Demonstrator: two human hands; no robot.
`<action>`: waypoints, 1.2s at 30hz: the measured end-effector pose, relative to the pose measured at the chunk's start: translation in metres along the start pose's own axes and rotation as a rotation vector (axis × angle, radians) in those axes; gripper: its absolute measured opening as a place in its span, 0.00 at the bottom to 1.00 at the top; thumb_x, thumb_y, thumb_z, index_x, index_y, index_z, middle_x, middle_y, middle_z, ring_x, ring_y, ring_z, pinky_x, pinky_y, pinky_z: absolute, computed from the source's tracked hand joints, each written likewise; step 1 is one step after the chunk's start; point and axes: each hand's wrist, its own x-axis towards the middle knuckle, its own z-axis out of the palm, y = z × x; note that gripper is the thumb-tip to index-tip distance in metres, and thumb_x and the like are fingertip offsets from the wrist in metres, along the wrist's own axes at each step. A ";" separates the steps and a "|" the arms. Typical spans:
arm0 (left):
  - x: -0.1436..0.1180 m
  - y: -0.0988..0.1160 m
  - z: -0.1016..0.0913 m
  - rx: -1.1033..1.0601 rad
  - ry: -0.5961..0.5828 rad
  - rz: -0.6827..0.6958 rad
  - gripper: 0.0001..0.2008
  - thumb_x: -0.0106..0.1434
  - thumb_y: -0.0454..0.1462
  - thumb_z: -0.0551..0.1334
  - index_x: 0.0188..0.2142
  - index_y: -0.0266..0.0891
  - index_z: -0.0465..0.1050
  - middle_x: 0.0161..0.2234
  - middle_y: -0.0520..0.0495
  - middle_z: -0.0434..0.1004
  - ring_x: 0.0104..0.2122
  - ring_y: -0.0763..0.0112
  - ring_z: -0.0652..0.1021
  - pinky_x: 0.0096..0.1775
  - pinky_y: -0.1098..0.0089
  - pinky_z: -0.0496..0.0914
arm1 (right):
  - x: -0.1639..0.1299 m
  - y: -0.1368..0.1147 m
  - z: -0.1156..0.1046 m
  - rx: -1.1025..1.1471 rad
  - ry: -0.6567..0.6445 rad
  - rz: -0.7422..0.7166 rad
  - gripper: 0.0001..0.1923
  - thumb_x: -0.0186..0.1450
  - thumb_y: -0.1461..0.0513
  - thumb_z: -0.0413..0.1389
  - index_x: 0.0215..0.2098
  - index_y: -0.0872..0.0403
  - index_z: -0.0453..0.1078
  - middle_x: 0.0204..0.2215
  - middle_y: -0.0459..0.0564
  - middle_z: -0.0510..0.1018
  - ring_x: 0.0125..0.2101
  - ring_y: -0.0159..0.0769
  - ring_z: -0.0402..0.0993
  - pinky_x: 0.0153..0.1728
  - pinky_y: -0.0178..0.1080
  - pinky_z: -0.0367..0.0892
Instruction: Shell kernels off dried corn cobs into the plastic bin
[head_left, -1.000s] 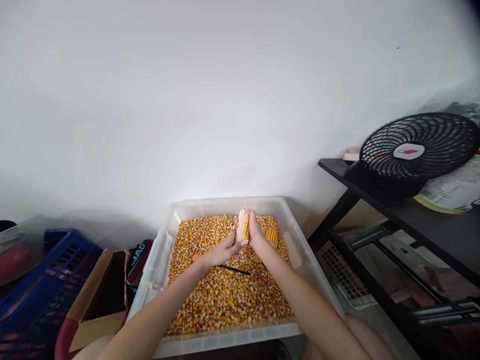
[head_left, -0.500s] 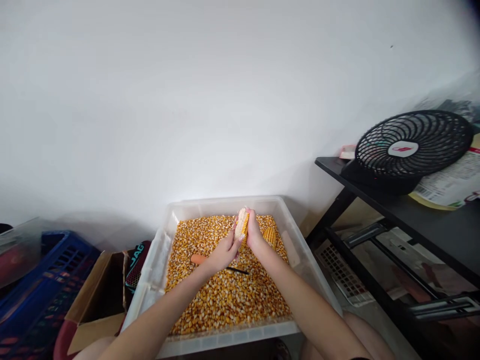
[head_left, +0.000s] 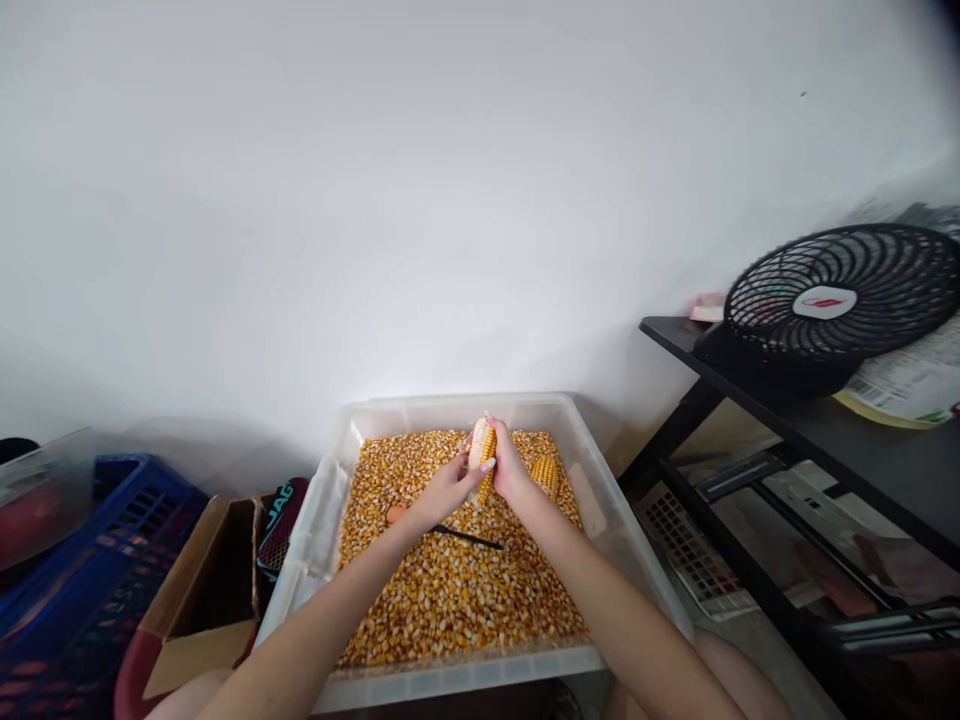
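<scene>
Both my hands hold one corn cob (head_left: 482, 447) above a clear plastic tub (head_left: 457, 402). Part of the cob is stripped pale, while yellow kernels stay on its right side. My left hand (head_left: 454, 484) grips it from the left and below, its thumb against the kernels. My right hand (head_left: 508, 460) is wrapped round the cob's right side and top. Loose corn kernels (head_left: 450, 610) fill the tub. Another corn cob (head_left: 544, 474), covered in kernels, lies behind my right wrist. A screwdriver-like tool with an orange handle (head_left: 395, 514) and thin black shaft (head_left: 472, 539) rests on the kernels under my left forearm.
To the right stands a black table (head_left: 795, 400) with a black fan (head_left: 840, 295) on it. A white basket (head_left: 694, 550) sits below. On the left are a cardboard box (head_left: 199, 590) and a blue crate (head_left: 97, 560). A white wall (head_left: 450, 200) rises behind the tub.
My left hand has shifted slightly up and left on the cob, uncovering more of the black shaft. Both hands still hold the cob. The view has tilted slightly.
</scene>
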 end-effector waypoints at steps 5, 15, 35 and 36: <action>0.000 0.000 0.003 -0.033 0.097 0.078 0.23 0.58 0.50 0.58 0.45 0.35 0.67 0.43 0.42 0.73 0.45 0.59 0.71 0.50 0.62 0.62 | -0.006 -0.003 0.013 0.151 -0.046 0.134 0.31 0.59 0.39 0.39 0.37 0.53 0.69 0.24 0.50 0.75 0.27 0.38 0.72 0.28 0.37 0.65; 0.019 -0.017 -0.027 -0.032 0.614 0.103 0.21 0.61 0.52 0.53 0.40 0.36 0.65 0.41 0.42 0.68 0.46 0.60 0.68 0.51 0.61 0.60 | -0.024 -0.004 0.007 0.030 -0.545 0.102 0.36 0.48 0.66 0.60 0.55 0.43 0.60 0.38 0.43 0.75 0.33 0.33 0.72 0.35 0.36 0.67; 0.009 -0.005 -0.037 -0.374 0.134 0.061 0.22 0.51 0.43 0.66 0.41 0.37 0.60 0.35 0.49 0.68 0.36 0.69 0.71 0.41 0.66 0.67 | -0.014 0.013 0.000 -0.588 -0.211 -0.098 0.11 0.48 0.65 0.58 0.32 0.52 0.69 0.23 0.42 0.73 0.23 0.33 0.67 0.23 0.32 0.57; 0.009 -0.005 -0.038 -0.357 0.123 0.069 0.22 0.51 0.43 0.66 0.41 0.37 0.60 0.35 0.49 0.68 0.36 0.69 0.71 0.41 0.66 0.66 | -0.014 0.013 0.000 -0.568 -0.230 -0.088 0.11 0.48 0.65 0.57 0.32 0.52 0.69 0.22 0.42 0.72 0.23 0.32 0.67 0.23 0.32 0.57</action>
